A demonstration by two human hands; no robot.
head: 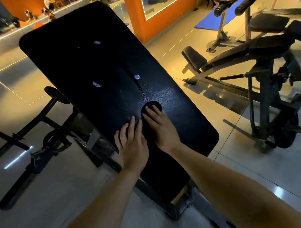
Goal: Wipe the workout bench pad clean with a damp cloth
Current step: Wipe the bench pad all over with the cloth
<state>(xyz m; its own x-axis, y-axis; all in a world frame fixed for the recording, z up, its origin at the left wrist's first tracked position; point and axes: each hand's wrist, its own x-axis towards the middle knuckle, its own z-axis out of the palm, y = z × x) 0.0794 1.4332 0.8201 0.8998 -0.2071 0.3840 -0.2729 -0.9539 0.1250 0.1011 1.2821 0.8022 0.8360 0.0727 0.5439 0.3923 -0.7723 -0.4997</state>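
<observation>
The room is dim, lit warm yellow, brightest on the floor tiles (191,44) toward 2 o'clock. The black bench pad (80,61) reads nearly featureless toward 11 o'clock; a soft sheen shows its grain near the centre, beside 3 small white glints. A hard white glare streak lies on the floor at 9 o'clock. Wide-angle bending curves the edges, and the background at 12 o'clock is soft.

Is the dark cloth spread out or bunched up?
Bunched: the cloth shows as a small rounded wad under the right hand on the bench pad.
</observation>
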